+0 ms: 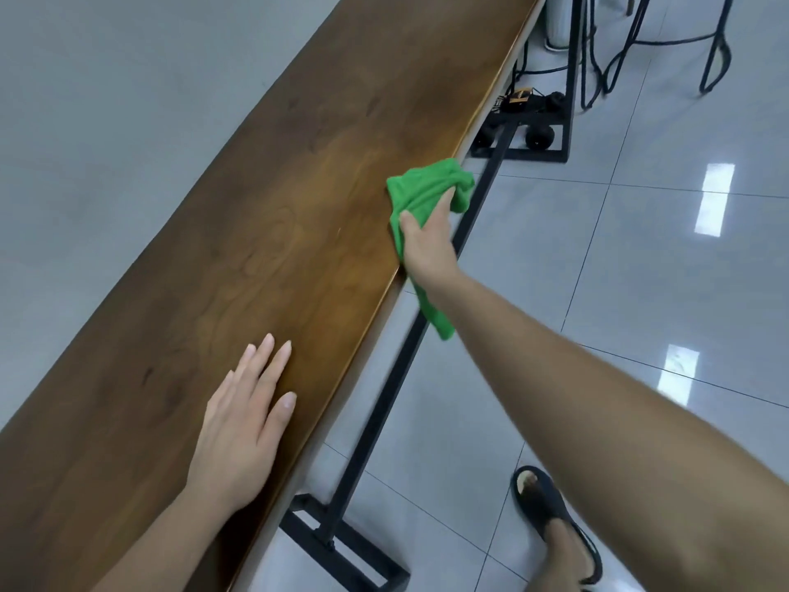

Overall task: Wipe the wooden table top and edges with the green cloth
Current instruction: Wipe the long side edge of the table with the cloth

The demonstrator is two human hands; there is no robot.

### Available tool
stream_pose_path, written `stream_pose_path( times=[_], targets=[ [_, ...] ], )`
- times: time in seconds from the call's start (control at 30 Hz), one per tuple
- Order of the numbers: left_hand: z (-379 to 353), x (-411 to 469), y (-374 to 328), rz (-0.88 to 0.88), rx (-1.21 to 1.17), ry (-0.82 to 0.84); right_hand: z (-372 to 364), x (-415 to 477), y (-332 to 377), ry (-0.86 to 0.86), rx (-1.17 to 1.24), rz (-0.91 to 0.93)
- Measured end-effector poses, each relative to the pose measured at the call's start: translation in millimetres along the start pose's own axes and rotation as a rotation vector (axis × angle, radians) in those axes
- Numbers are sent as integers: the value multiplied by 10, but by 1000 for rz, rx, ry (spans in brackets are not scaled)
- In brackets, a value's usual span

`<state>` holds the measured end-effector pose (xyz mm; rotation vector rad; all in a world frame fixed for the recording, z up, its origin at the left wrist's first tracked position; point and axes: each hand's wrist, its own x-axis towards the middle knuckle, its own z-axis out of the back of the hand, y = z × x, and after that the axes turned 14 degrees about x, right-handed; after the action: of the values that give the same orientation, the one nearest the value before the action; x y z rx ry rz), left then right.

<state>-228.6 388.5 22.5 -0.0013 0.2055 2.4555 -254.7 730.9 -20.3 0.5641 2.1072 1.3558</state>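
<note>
A long, narrow wooden table (273, 232) runs diagonally from the lower left to the upper right. My right hand (427, 245) grips the green cloth (427, 190) and presses it over the table's near edge; one end of the cloth hangs down below the edge. My left hand (247, 425) lies flat on the table top nearer to me, fingers spread and holding nothing.
A black metal frame (384, 403) carries the table, with a long bar under the near edge. A small wheeled toy vehicle (525, 108) sits on the far frame base. Black stool legs (713, 49) stand at the upper right. My sandalled foot (550, 519) is on the tiled floor.
</note>
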Motion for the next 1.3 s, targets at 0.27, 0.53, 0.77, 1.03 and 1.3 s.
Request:
stream_pose_path(
  times=[0.27, 0.53, 0.77, 1.03, 1.3],
  targets=[
    [8, 34, -17, 3, 12, 5, -115, -132, -71, -59, 45, 28],
    [-7, 44, 1, -14, 19, -17, -673, -1584, -838, -39, 94, 72],
    [-40, 52, 40, -34, 19, -27, -960, -2515, -1285, 42, 126, 81],
    [-47, 41, 47, -23, 18, -23, -623, -1395, -816, -42, 54, 101],
    [0, 26, 14, -19, -6, -19, -343, -550, -431, -101, 16, 50]
  ],
)
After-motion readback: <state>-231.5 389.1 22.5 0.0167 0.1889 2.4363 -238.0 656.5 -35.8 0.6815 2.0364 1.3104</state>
